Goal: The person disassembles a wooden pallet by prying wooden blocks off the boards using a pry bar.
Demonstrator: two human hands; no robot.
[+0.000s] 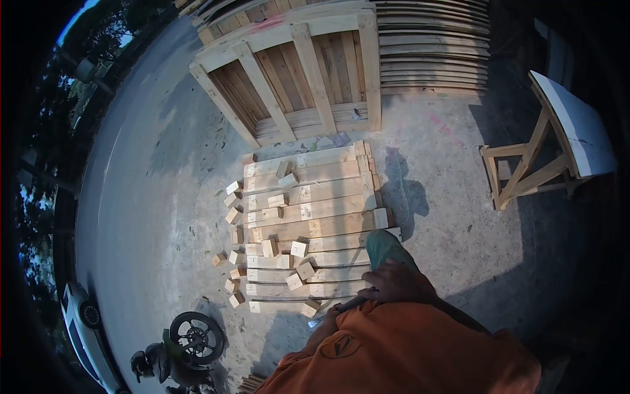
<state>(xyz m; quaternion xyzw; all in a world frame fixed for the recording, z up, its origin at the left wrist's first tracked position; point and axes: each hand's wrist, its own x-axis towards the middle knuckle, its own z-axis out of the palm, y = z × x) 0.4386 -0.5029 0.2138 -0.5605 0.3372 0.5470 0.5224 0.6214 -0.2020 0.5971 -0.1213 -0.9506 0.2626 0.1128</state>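
Note:
My right hand point(392, 281) is by my green-covered knee point(387, 249), its fingers curled at one end of a dark-handled tool point(352, 303). Lower and to the left, my left hand point(325, 324) is closed near the tool's other end, where a pale metallic part shows. The tool's exact kind cannot be made out. In front of me, wooden planks point(338, 208) lie side by side on the ground. Several small wood blocks point(299, 249) are scattered on them, and more blocks point(233, 215) lie along their left edge.
A slatted wooden pallet point(315, 79) leans beyond the planks, beside a stack of boards point(433, 52). At right stands a wooden trestle point(525, 171) with a white panel point(577, 125). A motorcycle point(190, 341) and a white car point(85, 335) are at lower left by the road.

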